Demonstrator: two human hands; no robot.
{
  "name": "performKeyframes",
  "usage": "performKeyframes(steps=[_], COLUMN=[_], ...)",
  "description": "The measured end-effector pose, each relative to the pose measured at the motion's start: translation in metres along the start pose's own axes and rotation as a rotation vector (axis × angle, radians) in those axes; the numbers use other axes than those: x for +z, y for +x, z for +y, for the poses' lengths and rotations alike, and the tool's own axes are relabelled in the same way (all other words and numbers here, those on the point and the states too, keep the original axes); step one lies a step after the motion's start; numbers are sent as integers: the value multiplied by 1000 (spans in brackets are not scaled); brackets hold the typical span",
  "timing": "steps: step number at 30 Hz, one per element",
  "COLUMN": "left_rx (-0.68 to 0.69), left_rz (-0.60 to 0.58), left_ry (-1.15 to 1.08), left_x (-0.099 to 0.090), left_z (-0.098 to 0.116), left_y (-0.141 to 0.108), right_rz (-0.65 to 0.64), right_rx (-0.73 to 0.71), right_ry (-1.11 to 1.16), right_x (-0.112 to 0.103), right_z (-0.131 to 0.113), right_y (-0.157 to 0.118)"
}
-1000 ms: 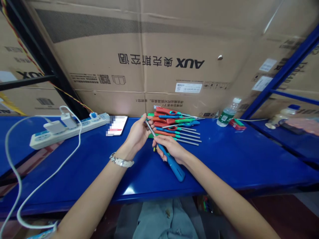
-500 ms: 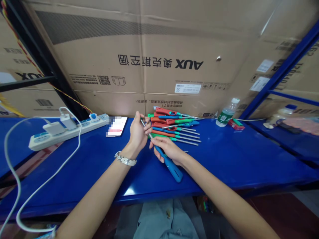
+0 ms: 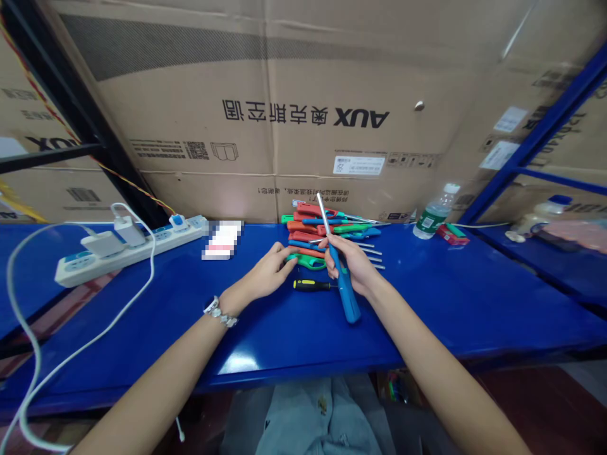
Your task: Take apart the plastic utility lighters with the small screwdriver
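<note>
My right hand [image 3: 353,262] is closed round a blue long-nosed lighter [image 3: 348,296], whose metal tube points up and away over the pile. My left hand [image 3: 271,273] is apart from it, fingers spread, with the fingertips by the handle of a green lighter [image 3: 308,261]. Whether they touch that handle I cannot tell. Behind both hands lies a pile of long-nosed lighters [image 3: 310,226] in red, blue, green and orange, most tubes pointing right. A black and yellow screwdriver [image 3: 310,285] rests on the blue table [image 3: 284,335] between my hands, its tip near the blue lighter.
On the left are a white power strip [image 3: 78,272] with chargers and a loose cable [image 3: 152,249], and a partly blurred phone [image 3: 225,240]. To the right stand a water bottle [image 3: 432,215] and a small red box [image 3: 453,235]. A large cardboard box [image 3: 303,76] backs the table.
My left hand has let go of the blue lighter's tube and moved down and left. My right hand has shifted right with the lighter, uncovering the screwdriver.
</note>
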State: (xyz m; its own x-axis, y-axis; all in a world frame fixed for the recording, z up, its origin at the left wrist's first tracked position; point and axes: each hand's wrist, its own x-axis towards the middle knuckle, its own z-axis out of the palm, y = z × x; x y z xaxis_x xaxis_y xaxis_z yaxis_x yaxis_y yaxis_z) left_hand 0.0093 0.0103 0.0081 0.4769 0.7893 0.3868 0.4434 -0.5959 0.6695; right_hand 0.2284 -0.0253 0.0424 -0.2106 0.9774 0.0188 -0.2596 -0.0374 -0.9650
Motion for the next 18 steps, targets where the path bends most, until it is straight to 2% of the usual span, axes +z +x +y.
performKeyframes(steps=[5, 10, 14, 18], left_rx=[116, 119, 138, 130], left_rz=[-99, -162, -110, -9], left_ry=[110, 148, 89, 46], left_x=[5, 5, 2, -5], left_z=[-7, -5, -2, 7], left_y=[-2, -5, -4, -3], right_rz=[-3, 17, 18, 46], right_rx=[-29, -37, -35, 14], right_ry=[26, 20, 44, 100], right_x=[5, 7, 6, 5], right_z=[2, 4, 4, 8], right_y=[-2, -2, 0, 4])
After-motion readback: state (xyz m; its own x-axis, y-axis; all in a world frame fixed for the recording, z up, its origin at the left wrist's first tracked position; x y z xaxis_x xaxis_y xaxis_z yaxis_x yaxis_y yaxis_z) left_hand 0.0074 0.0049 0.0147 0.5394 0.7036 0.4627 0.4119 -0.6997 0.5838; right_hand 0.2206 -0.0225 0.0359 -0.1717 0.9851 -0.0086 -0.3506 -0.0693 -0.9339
